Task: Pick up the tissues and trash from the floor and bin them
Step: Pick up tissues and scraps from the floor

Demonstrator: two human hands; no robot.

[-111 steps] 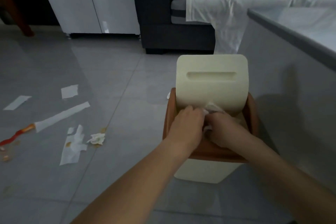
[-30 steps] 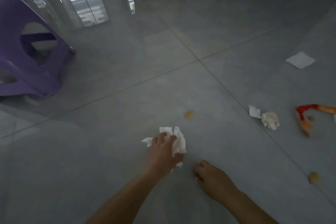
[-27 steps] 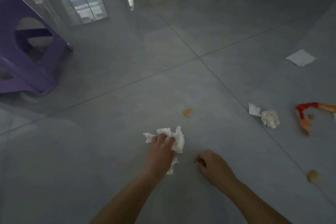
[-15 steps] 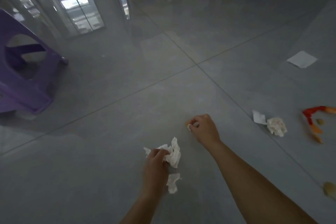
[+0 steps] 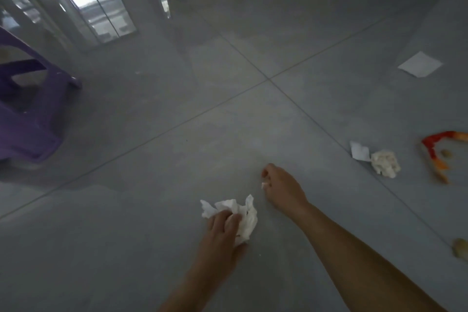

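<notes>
Grey glossy tiles [image 5: 228, 121] fill the head view. In the lower middle of the frame the left hand [image 5: 222, 232] grips a crumpled white tissue [image 5: 244, 214]. Its fingers are curled over the wad, which bulges out above and to the right of the knuckles. Whether the tissue touches the floor cannot be told. Just right of it and a little higher, the right hand [image 5: 282, 187] is clenched, its fingertips pinching a small white scrap [image 5: 265, 185].

Toward the right edge a torn paper piece [image 5: 359, 151] lies touching a stained crumpled wad [image 5: 385, 162]. Farther right is a red-orange smear [image 5: 430, 140] with tan crumbs [image 5: 445, 152] beside it. A flat white sheet [image 5: 420, 64] lies in the upper right, and a tan blob [image 5: 461, 248] sits at the lower right edge. A purple stool [image 5: 25, 121] stands at the left edge.
</notes>
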